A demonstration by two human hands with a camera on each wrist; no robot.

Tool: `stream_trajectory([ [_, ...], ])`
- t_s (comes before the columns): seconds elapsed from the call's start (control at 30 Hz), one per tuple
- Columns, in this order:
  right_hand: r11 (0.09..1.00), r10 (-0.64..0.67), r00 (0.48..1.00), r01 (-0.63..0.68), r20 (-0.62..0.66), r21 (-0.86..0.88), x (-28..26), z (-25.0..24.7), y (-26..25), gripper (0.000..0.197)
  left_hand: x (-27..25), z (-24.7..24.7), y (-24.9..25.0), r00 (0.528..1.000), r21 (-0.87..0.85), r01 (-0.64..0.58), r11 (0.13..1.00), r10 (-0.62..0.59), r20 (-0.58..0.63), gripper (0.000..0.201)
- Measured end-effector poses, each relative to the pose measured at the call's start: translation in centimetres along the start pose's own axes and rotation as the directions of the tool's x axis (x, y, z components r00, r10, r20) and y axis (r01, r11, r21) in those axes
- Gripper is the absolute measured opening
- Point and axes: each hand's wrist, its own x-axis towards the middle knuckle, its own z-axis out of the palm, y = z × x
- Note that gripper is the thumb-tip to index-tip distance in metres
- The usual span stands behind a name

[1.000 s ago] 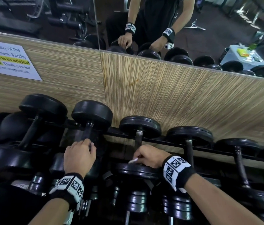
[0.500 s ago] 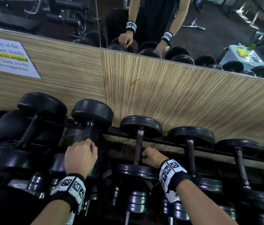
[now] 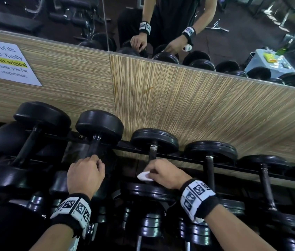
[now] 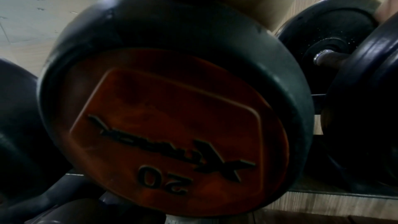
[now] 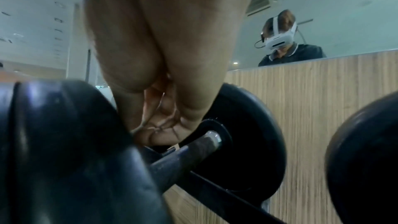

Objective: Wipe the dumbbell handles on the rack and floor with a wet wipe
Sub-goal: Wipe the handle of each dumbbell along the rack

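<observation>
Beside the right hand's (image 3: 163,173) grip on a wet wipe (image 3: 143,176), several racked dumbbell handles (image 3: 210,169) seemingly awaited wiping; the left hand (image 3: 85,175) gripped another.

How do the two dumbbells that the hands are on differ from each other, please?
The left hand holds a dumbbell with thick, rounded heads; the right hand works on a dumbbell with flatter, plate-like heads. The left dumbbell's handle is dark and stout; the right dumbbell's handle is thinner, with a metal collar. Only the right hand holds the wet wipe. Both dumbbells are black and lie across the rack.
</observation>
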Motion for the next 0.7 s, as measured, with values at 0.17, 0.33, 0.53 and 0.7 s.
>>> stream_trajectory([
  [0.17, 0.988, 0.154, 0.983, -0.156, 0.102, 0.011, -0.7, 0.2, 1.4, 0.033, -0.1, 0.1, -0.2, 1.000, -0.033, 0.018, 0.999, -0.019, -0.020, 0.020],
  [0.33, 0.899, 0.433, 0.900, -0.427, 0.052, -0.094, -1.5, 0.7, 3.4, 0.029, 0.1, 0.0, 0.1, 0.999, -0.023, 0.045, 0.999, -0.045, 0.009, 0.018],
  [0.53, 0.913, 0.402, 0.910, -0.407, 0.103, 0.030, 1.0, 2.2, 3.1, 0.017, 0.1, 0.0, 0.0, 0.999, -0.017, 0.035, 0.999, -0.034, 0.021, 0.017],
  [0.7, 0.918, 0.315, 0.945, -0.326, 0.084, 0.227, -1.1, 1.0, 3.2, 0.017, 0.0, -0.3, 0.0, 1.000, -0.029, 0.021, 0.999, -0.020, 0.017, 0.014],
])
